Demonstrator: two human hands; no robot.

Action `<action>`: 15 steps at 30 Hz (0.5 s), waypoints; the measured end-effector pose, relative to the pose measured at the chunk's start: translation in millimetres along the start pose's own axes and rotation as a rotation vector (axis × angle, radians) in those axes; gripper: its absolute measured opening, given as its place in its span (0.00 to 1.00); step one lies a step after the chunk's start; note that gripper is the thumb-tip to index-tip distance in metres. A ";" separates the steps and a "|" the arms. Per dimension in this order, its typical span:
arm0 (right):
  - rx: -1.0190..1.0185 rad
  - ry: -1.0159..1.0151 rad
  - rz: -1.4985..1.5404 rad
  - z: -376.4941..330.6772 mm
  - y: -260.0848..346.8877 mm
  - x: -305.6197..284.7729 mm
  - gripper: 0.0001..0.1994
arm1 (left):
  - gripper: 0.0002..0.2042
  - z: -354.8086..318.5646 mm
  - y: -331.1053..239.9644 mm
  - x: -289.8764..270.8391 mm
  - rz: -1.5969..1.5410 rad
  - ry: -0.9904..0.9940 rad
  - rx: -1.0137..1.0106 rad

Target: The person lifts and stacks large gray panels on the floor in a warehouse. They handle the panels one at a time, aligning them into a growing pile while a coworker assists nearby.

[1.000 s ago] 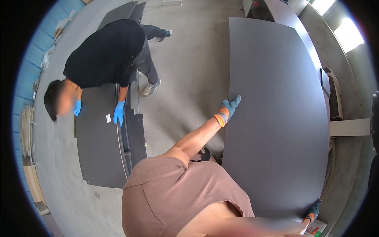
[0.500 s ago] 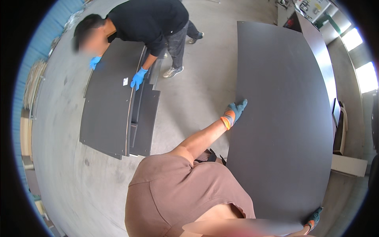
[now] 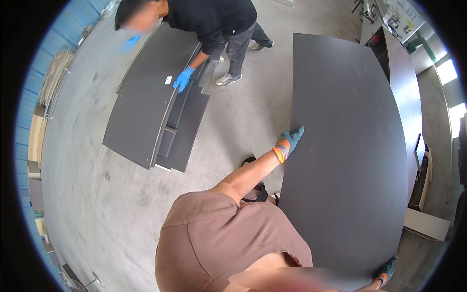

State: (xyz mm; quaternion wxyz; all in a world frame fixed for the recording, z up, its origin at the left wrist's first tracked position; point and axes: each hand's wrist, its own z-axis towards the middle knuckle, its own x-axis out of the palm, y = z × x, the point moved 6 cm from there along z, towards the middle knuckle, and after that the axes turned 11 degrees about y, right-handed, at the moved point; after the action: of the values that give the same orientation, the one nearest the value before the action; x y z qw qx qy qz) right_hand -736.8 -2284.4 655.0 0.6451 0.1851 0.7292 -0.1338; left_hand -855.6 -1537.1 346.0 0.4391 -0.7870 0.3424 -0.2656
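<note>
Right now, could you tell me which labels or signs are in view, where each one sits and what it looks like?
Small label: white rectangle on the dark panel on the floor, beside the co-worker's blue-gloved hand.
Sign board: pale panel at the top right, behind the large dark board; details too small to tell.

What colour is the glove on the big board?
Teal with an orange cuff, left glove, head view.

R hand [image 3: 386,272] mostly cut off at btm edge; co-worker's far glove [image 3: 130,42] blurred.

Workshop or factory floor: bare concrete floor [image 3: 243,112], large dark panels [image 3: 350,146] laid out, probably machinery [image 3: 404,19] along the wall.
</note>
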 end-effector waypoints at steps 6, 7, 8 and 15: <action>-0.023 0.031 0.092 17.2 -7.2 8.4 0.42 | 0.32 -9.3 1.7 0.6 0.001 -0.041 0.013; 0.032 0.080 0.085 17.1 -9.1 8.4 0.42 | 0.32 -13.0 1.0 2.1 0.003 -0.032 -0.013; 0.042 0.071 0.077 14.4 -8.2 7.9 0.43 | 0.32 -15.6 -0.9 2.7 0.006 -0.023 -0.039; -0.001 0.057 0.062 17.7 -32.7 7.5 0.43 | 0.33 -0.3 19.9 6.0 -0.048 -0.021 -0.007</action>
State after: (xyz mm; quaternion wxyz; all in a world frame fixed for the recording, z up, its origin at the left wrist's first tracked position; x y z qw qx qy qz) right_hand -736.3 -2320.6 643.8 0.6281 0.2109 0.7412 -0.1079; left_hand -858.1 -1549.4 329.5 0.4332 -0.7993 0.3199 -0.2666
